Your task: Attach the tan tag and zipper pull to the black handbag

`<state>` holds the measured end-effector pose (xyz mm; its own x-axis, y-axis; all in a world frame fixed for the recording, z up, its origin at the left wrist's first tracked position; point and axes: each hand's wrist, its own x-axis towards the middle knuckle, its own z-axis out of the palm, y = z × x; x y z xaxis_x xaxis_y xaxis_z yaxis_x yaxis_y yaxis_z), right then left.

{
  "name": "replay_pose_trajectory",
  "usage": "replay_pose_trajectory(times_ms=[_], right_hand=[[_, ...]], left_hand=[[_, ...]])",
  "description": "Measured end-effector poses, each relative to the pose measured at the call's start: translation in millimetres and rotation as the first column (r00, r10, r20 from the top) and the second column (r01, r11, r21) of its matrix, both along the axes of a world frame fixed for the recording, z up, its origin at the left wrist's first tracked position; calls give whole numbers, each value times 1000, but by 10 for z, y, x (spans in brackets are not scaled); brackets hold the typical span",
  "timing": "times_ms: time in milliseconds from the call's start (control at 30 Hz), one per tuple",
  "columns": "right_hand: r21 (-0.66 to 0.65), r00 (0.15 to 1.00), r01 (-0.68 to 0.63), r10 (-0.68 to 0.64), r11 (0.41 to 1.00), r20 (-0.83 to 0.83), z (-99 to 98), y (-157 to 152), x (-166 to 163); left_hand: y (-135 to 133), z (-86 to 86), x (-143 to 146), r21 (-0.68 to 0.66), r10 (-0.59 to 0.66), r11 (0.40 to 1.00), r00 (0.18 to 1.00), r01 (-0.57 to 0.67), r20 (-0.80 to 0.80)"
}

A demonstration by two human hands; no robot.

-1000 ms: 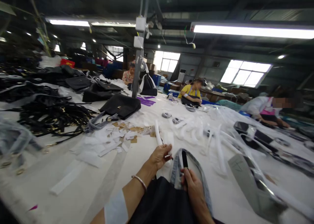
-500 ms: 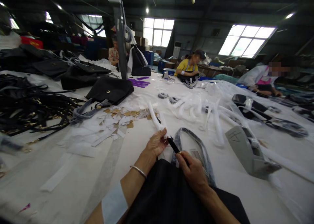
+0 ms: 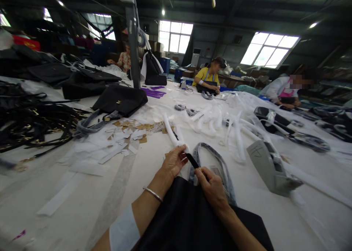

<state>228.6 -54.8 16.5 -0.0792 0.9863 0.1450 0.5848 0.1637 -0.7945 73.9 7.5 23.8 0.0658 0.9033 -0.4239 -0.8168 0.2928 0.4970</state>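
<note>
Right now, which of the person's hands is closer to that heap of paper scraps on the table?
Left. The left hand lies just right of the paper scraps, holding a white wrapped strap. The right hand sits farther right, on the black bag.

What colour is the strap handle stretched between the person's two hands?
Black: the strap handle runs between left hand and right hand, seen in the head view.

- A bag-making factory floor: long white worktable (image 3: pixel 90 192) strewn with finished black leather handbags (image 3: pixel 119 101) and tangled black straps (image 3: pixel 33 124).
- Seated workers (image 3: pixel 207 78) under large industrial windows (image 3: pixel 268 50).
</note>
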Motion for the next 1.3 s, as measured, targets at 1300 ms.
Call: replay_pose_trajectory(times_ms=[1300], right_hand=[[-48, 994, -5, 0, 999, -108, -1, 20, 27]], left_hand=[[50, -184, -60, -2, -57, 998, 998, 57, -20]])
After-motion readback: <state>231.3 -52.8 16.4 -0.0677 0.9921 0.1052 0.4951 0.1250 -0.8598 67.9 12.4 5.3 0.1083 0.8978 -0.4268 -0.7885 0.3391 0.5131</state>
